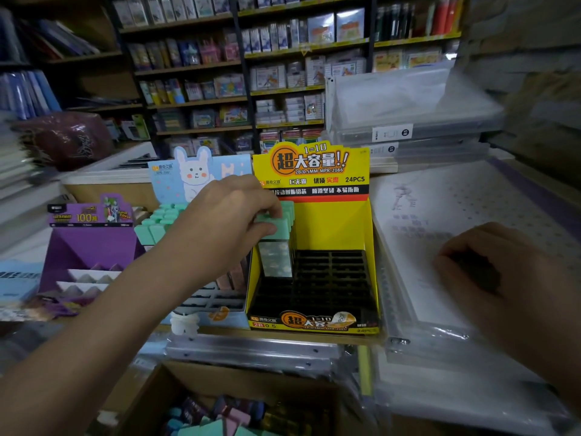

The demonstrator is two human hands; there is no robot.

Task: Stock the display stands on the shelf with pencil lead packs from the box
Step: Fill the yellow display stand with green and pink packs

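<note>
The left hand (232, 215) pinches a mint-capped lead pack (272, 228) by its cap, thumb against fingers, at the far-left corner of the yellow display stand (333, 225). Its patterned lower end sits at the black slotted tray (330, 275). The hand hides the slot, so the pack could miss and lean on the mint caps just behind it (they stand close together). The card stand might also slide: the right hand (490, 272) rests loosely curled on wrapped paper, holding nothing, well apart from it
</note>
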